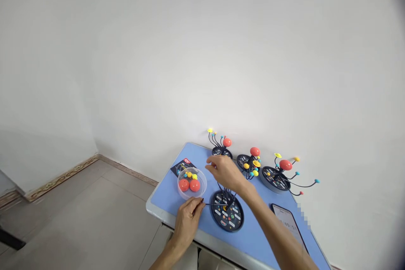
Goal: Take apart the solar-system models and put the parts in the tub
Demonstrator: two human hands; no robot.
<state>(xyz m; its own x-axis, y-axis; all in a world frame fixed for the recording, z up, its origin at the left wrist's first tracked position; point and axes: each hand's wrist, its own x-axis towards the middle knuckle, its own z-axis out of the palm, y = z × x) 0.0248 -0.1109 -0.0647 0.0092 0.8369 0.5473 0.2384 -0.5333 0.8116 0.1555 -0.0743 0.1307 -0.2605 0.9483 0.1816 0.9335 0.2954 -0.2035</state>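
My left hand (189,216) pinches the end of a thin black rod (217,204) near the table's front left edge. That rod reaches out from the round black base (227,219) of a planet model, printed with small coloured planets and labels. Several more black rods rise from the base, partly hidden behind my right forearm. My right hand (226,172) hovers just right of a clear plastic bowl (205,185), fingers bent and slightly apart, with nothing visible in them. Inside the bowl lie two red balls (194,185) and several small yellow, orange and blue balls (189,175).
Along the wall stand three planet models with red balls: one at the left (227,142), one in the middle (255,152), one at the right (285,165). A dark printed card (182,165) lies behind the bowl. A phone (289,223) rests on the blue table (163,196).
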